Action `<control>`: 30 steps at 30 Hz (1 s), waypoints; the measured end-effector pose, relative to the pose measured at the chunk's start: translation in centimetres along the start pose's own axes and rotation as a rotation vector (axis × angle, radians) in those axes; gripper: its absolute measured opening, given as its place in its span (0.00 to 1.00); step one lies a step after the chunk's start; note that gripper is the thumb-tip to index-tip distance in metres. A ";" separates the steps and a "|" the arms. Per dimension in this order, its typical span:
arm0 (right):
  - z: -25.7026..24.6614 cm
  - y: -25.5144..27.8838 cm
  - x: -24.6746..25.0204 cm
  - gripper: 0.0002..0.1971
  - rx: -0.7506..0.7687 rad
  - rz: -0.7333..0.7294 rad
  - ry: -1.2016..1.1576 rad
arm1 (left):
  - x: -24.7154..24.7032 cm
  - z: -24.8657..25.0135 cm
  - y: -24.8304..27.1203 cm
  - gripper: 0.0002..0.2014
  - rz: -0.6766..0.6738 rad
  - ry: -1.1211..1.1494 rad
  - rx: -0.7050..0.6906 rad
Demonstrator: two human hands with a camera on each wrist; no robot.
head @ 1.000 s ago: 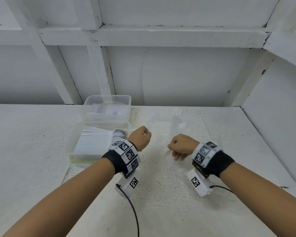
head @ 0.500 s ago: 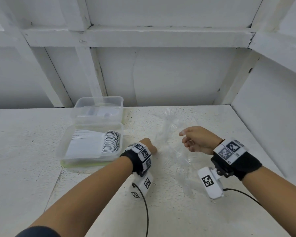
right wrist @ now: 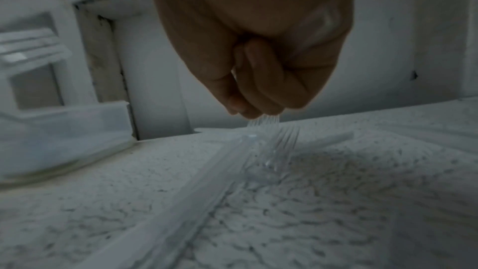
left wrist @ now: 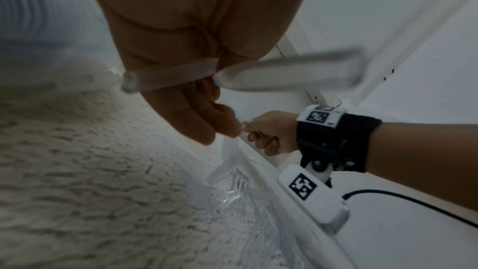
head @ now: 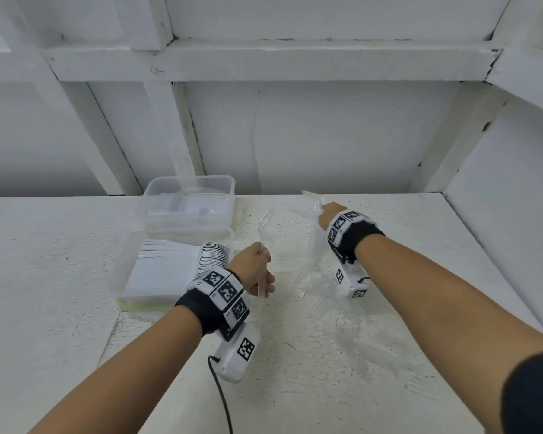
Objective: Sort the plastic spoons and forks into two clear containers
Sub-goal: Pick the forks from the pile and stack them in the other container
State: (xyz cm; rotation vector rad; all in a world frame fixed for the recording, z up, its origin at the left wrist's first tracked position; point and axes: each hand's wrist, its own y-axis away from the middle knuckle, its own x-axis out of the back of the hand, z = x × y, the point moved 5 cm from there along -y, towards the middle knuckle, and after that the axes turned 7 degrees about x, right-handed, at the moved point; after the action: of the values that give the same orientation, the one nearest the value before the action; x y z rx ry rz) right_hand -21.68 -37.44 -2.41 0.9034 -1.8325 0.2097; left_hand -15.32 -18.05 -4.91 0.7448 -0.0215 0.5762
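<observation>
Your left hand (head: 255, 267) has its grip curled round a clear fork (head: 263, 242), prongs pointing up and away, just right of the near container (head: 119, 277) packed with spoons (head: 212, 255). Your right hand (head: 326, 216) pinches another clear fork (right wrist: 264, 124) by its prongs at the far end of the loose cutlery pile (head: 342, 308) on the desk (head: 44, 277). Far container (head: 188, 202) sits behind the near one, touching.

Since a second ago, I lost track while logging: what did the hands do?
The left hand lifted off the table and now grips a clear fork, tines up. The right hand reached away toward the wall and pinches clear cutlery there. Both containers, near and far, stayed put.
</observation>
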 end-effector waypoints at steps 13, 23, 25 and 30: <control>1.4 1.0 -2.9 0.14 0.017 -0.242 0.140 | -1.4 2.6 -1.3 0.10 0.078 -0.215 -0.141; 3.5 6.6 -0.4 0.17 0.012 -0.321 -0.148 | -4.0 5.1 -5.7 0.21 0.218 -0.572 -0.165; 4.3 7.1 0.3 0.18 -0.049 -0.309 -0.190 | -4.6 5.5 -6.6 0.20 0.210 -0.602 -0.159; 6.5 7.4 1.4 0.20 -0.128 -0.166 -0.199 | -5.3 5.8 -8.3 0.17 0.187 -0.659 -0.089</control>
State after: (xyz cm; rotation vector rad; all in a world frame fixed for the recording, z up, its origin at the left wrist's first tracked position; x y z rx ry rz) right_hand -31.58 -36.34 -2.28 1.0092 -1.9171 -0.1039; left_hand -14.59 -29.26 -7.06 0.8236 -0.7274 0.4816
